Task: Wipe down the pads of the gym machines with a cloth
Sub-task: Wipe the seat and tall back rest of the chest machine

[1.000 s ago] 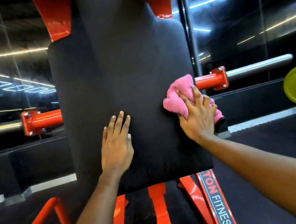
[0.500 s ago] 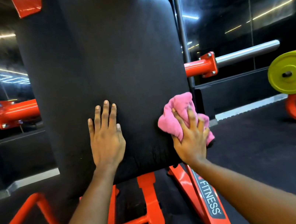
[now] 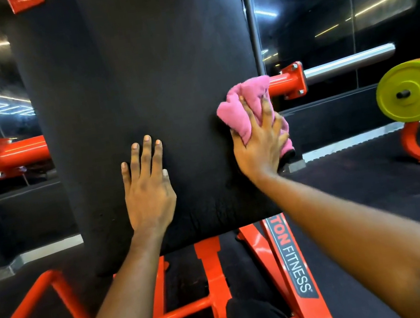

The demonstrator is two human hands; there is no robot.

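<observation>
The right hand is gripping the crumpled pink terry cloth, with its fingers spread and curled over the fabric. It is pressing the cloth against the right edge of the large black upholstered back pad. The left hand is lying open and flat on the lower middle of the same pad, fingers straight and close together, holding nothing.

The pad is standing upright on the orange tubular steel frame. The frame's right rail is carrying a black label strip reading "TON FITNESS". Just behind the cloth, an orange bolted sleeve is carrying a chrome weight horn out to the right. A yellow-green weight plate is sitting at the far right, well apart from the pad.

Compared with half a second ago, the right hand and cloth are sitting higher on the pad edge, level with the orange bolted sleeve. The left hand is remaining in the same place.
</observation>
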